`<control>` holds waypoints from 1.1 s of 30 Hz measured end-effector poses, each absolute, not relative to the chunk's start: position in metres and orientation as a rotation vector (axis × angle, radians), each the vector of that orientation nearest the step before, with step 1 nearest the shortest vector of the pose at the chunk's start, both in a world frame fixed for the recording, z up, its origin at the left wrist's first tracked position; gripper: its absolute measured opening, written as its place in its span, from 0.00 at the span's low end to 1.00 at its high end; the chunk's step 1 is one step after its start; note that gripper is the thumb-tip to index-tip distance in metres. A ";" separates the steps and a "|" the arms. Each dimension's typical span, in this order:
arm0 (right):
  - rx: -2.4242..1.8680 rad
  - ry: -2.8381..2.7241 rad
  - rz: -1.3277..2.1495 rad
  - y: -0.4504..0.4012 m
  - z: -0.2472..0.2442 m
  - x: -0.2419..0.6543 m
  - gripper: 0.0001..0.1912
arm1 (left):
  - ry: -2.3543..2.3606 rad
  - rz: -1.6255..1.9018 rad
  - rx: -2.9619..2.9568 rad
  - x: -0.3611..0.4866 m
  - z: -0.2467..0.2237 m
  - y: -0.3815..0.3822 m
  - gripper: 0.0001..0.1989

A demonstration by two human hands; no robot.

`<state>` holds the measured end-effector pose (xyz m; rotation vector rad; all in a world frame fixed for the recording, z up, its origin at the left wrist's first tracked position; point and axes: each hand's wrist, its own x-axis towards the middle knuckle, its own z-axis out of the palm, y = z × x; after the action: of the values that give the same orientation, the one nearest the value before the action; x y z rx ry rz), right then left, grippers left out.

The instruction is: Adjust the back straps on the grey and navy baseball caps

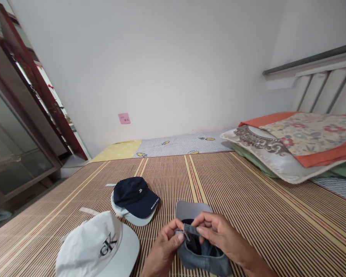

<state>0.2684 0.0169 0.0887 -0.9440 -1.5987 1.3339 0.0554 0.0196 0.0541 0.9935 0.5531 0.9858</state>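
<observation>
A grey-blue baseball cap (203, 261) lies on the striped bamboo mat, its paler brim (192, 209) pointing away from me and its dark inside facing up. My left hand (167, 242) pinches one end of the cap's back strap near the buckle. Thumb and fingers of my right hand (215, 232) hold the strap's other part, close beside the left fingertips. Left of my hands rests a white cap (86, 246) with black letters on its front. Behind it, a navy cap (134, 196) sits on top of a pale cap (144, 221).
The bamboo mat (167, 177) covers the bed. Pillows with a floral orange-edged cover (311, 130) are piled at the right, by a radiator (328, 88). A white wall (173, 69) with a pink note (124, 118) rises behind. Glass-fronted doors (14, 150) stand at the left.
</observation>
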 end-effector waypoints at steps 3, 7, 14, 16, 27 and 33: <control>-0.944 -1.616 1.363 0.017 0.087 0.269 0.09 | 0.533 0.996 0.975 0.056 0.054 0.019 0.17; -0.976 -1.633 1.383 0.017 0.084 0.270 0.08 | 0.519 1.011 0.931 0.056 0.052 0.020 0.16; -0.994 -1.637 1.350 0.017 0.084 0.268 0.08 | 0.524 1.008 0.930 0.058 0.049 0.022 0.18; -0.992 -1.632 1.332 0.016 0.085 0.267 0.08 | 0.526 1.003 0.930 0.060 0.050 0.021 0.18; -0.995 -1.654 1.292 0.012 0.092 0.266 0.06 | 0.518 0.987 0.931 0.066 0.048 0.018 0.20; -0.977 -1.668 1.250 0.010 0.096 0.268 0.04 | 0.490 0.983 0.919 0.067 0.047 0.018 0.19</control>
<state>0.2677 0.0097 0.0962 -0.9770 -1.6676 1.2504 0.0669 0.0178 0.0470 0.9189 0.4896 0.9828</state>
